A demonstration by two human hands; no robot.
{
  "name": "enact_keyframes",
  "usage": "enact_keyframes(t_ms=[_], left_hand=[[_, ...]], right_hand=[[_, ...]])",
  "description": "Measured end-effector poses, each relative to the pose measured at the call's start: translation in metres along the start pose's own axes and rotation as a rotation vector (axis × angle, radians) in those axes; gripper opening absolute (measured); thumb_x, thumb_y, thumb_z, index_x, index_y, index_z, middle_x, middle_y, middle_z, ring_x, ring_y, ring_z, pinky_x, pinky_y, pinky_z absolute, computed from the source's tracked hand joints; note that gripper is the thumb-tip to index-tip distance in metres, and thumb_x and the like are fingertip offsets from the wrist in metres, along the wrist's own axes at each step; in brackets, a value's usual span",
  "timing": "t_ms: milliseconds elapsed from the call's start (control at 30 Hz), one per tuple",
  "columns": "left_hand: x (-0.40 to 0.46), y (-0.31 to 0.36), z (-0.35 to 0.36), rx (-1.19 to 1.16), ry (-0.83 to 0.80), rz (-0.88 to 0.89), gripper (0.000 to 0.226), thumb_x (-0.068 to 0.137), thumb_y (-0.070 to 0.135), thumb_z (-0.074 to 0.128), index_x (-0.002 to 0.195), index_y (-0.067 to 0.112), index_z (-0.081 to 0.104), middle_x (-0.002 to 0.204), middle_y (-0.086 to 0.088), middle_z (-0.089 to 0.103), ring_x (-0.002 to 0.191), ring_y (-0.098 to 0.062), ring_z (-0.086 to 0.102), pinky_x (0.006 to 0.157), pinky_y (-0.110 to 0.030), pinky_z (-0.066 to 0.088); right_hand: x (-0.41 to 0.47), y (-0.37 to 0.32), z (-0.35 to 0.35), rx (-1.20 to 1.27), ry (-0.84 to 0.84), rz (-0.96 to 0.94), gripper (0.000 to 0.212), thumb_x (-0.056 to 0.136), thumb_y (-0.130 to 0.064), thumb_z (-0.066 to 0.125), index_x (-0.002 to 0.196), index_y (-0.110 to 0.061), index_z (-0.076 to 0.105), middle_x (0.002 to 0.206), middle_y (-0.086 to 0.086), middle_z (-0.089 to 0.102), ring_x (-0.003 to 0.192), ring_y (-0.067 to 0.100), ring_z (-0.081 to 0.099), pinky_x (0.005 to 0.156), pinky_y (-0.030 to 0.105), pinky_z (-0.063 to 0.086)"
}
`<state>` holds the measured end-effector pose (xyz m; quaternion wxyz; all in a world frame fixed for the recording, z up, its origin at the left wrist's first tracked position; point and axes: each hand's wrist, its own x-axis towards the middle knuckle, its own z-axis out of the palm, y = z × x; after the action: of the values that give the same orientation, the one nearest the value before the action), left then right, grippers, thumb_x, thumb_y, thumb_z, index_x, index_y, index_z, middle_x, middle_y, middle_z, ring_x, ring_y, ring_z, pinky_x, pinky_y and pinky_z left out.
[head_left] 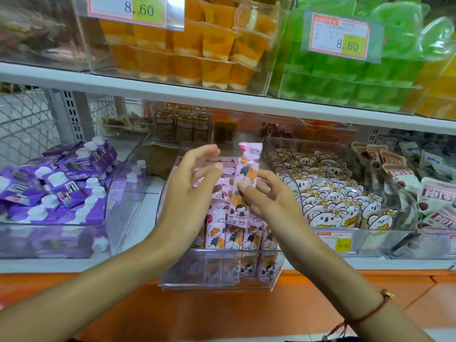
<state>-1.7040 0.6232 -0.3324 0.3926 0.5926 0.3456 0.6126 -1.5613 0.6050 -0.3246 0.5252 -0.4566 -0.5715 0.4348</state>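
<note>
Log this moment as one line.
right hand: pinches packet | left hand: open, beside packet | packet: upright above bin

- Two grips of yours show — the left grip (pixel 195 178) and the right grip (pixel 267 193).
- One pink packet (pixel 244 169) is pinched in your right grip; the others in the bin (pixel 219 270) below are too crowded to count.
- Two price tags read 8.60 — the left tag (pixel 138 8) and the right tag (pixel 345 35).
- One smaller price label (pixel 336 239).
- One red cord bracelet (pixel 370 312).
</note>
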Motion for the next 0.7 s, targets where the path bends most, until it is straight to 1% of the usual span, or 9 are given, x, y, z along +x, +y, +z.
enact_keyframes(t_ms=[100, 167, 233, 300, 367, 433, 500, 600, 700], left_hand=[[-0.004, -0.007, 0.002, 0.12, -0.107, -0.038, 0.032, 0.086, 0.011, 0.06, 0.101, 0.039, 0.059, 0.096, 0.026, 0.062, 0.089, 0.002, 0.06, 0.069, -0.022, 0.05], [-0.006, -0.01, 0.004, 0.248, -0.147, -0.027, 0.034, 0.074, 0.026, 0.068, 0.1, 0.043, 0.054, 0.098, 0.029, 0.058, 0.089, 0.003, 0.058, 0.071, -0.02, 0.047], [-0.007, -0.013, 0.004, 0.358, -0.134, 0.039, 0.043, 0.068, 0.036, 0.073, 0.105, 0.04, 0.051, 0.103, 0.024, 0.058, 0.094, 0.001, 0.056, 0.074, -0.023, 0.048], [-0.005, -0.013, 0.003, 0.339, -0.116, 0.084, 0.044, 0.073, 0.035, 0.078, 0.107, 0.038, 0.05, 0.104, 0.021, 0.061, 0.093, -0.002, 0.058, 0.074, -0.025, 0.049], [-0.003, -0.012, 0.001, 0.264, -0.133, 0.095, 0.041, 0.077, 0.037, 0.076, 0.105, 0.039, 0.047, 0.104, 0.02, 0.063, 0.093, -0.002, 0.061, 0.075, -0.019, 0.046], [-0.001, -0.012, 0.0, 0.221, -0.169, 0.08, 0.036, 0.078, 0.043, 0.069, 0.103, 0.038, 0.044, 0.107, 0.018, 0.064, 0.097, -0.001, 0.062, 0.081, -0.019, 0.048], [-0.001, -0.015, 0.0, 0.232, -0.193, 0.102, 0.031, 0.085, 0.036, 0.066, 0.108, 0.033, 0.044, 0.114, 0.015, 0.064, 0.107, -0.001, 0.06, 0.087, -0.02, 0.049], [-0.001, -0.019, -0.001, 0.26, -0.214, 0.151, 0.027, 0.093, 0.021, 0.059, 0.117, 0.026, 0.045, 0.119, 0.015, 0.061, 0.116, 0.001, 0.055, 0.09, -0.011, 0.044], [-0.001, -0.02, -0.002, 0.291, -0.183, 0.166, 0.032, 0.095, 0.016, 0.055, 0.125, 0.025, 0.047, 0.123, 0.018, 0.058, 0.118, 0.005, 0.051, 0.093, -0.009, 0.041]], right_hand=[[0.004, 0.001, 0.002, 0.204, 0.038, 0.085, 0.021, 0.092, -0.015, 0.06, 0.112, -0.014, 0.058, 0.087, -0.009, 0.072, 0.077, 0.003, 0.069, 0.068, 0.017, 0.051], [0.004, 0.001, 0.006, 0.258, 0.069, 0.064, 0.02, 0.091, -0.012, 0.06, 0.111, -0.01, 0.057, 0.091, -0.002, 0.073, 0.08, 0.008, 0.07, 0.066, 0.02, 0.054], [0.002, 0.001, 0.011, 0.236, 0.098, 0.048, 0.027, 0.088, -0.012, 0.065, 0.114, -0.008, 0.056, 0.102, 0.003, 0.073, 0.089, 0.013, 0.071, 0.071, 0.022, 0.057], [0.002, 0.001, 0.013, 0.216, 0.108, 0.029, 0.038, 0.083, -0.012, 0.07, 0.117, -0.006, 0.054, 0.106, 0.003, 0.072, 0.091, 0.01, 0.071, 0.071, 0.02, 0.056], [0.003, 0.001, 0.009, 0.207, 0.098, 0.005, 0.043, 0.081, -0.013, 0.071, 0.12, -0.008, 0.053, 0.109, 0.003, 0.071, 0.095, 0.01, 0.069, 0.074, 0.018, 0.055], [0.004, -0.001, 0.001, 0.19, 0.056, -0.015, 0.042, 0.086, -0.017, 0.064, 0.126, -0.013, 0.052, 0.117, 0.002, 0.068, 0.106, 0.012, 0.065, 0.087, 0.022, 0.052], [0.004, -0.003, -0.002, 0.138, -0.027, -0.039, 0.035, 0.094, -0.016, 0.054, 0.13, -0.017, 0.054, 0.121, -0.002, 0.067, 0.112, 0.009, 0.062, 0.095, 0.024, 0.049], [0.0, 0.0, 0.001, 0.022, -0.043, -0.129, 0.028, 0.098, -0.011, 0.048, 0.123, -0.02, 0.058, 0.117, -0.006, 0.068, 0.11, 0.002, 0.062, 0.094, 0.019, 0.049], [-0.002, 0.0, 0.002, -0.106, 0.02, -0.24, 0.028, 0.096, -0.006, 0.051, 0.112, -0.026, 0.062, 0.111, -0.011, 0.069, 0.106, 0.001, 0.062, 0.092, 0.023, 0.051]])
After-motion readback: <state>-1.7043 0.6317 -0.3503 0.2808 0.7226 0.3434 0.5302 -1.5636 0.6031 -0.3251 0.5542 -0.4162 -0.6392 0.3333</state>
